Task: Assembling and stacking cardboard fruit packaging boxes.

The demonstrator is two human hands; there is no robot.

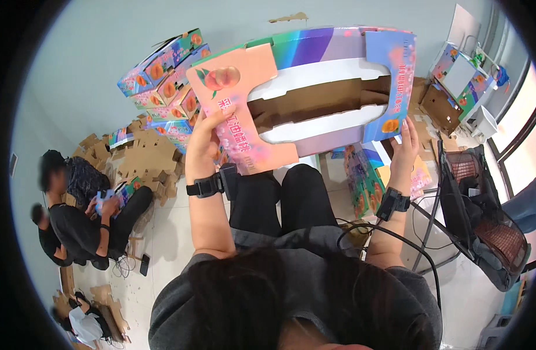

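Up in front of me I hold a printed cardboard fruit box (332, 46), tilted so its wide cut-out opening faces me. Its left end is peach-coloured with a picture of peaches, and the right end is blue-violet. Through the opening the brown inside shows, with white flaps along the long edges. My left hand (208, 137) grips the left end, thumb on the printed face and the other fingers mostly hidden behind. My right hand (405, 146) is closed on the lower right corner, its fingertips against the blue end. Both wrists carry black straps with small devices.
Similar boxes are stacked (169, 87) at the back left; flattened cardboard (145, 163) lies beside them. More boxes (367, 181) stand beyond my knees. A black folding chair (477, 204) is at right, and a black cable (422, 251) runs by my right arm. People (75, 216) sit at left, one handling a box.
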